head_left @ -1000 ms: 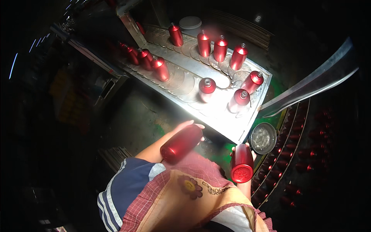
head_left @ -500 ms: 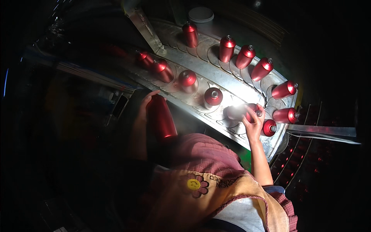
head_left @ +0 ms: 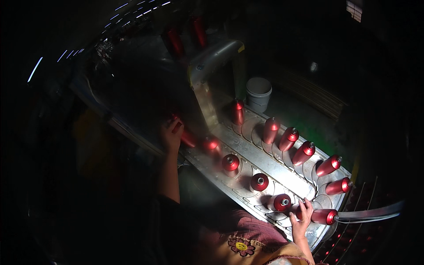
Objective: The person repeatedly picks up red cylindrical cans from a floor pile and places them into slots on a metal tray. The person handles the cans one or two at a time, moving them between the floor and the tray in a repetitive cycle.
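Red metallic bottles, smooth-sided, rounded shoulders, narrow necks; glossy highlights under the lamp, duller toward the dark left. The left-hand bottle (head_left: 178, 128) is at the far left of the near row, in shadow, partly covered by fingers; its base cannot be made out. The right-hand bottle (head_left: 300, 213) is at the near right end, mostly hidden, a patch of red showing between the fingers.

Left hand (head_left: 172, 134): forearm nearly upright in view, reaching far; fingers bent and closed around its bottle. Right hand (head_left: 300, 222): low at the near edge, forearm angled in from lower right, thumb and fingers parted about its bottle, half open; cannot tell how firm the contact is.

Other bottles (head_left: 230, 164) stand spaced along both sides of a metal table (head_left: 256, 152), on round plates (head_left: 327, 202) that curve around its right end; one is just right of the right hand. Pale bucket (head_left: 258, 98) beyond the far edge. Plum checked apron (head_left: 254, 227) nearest.
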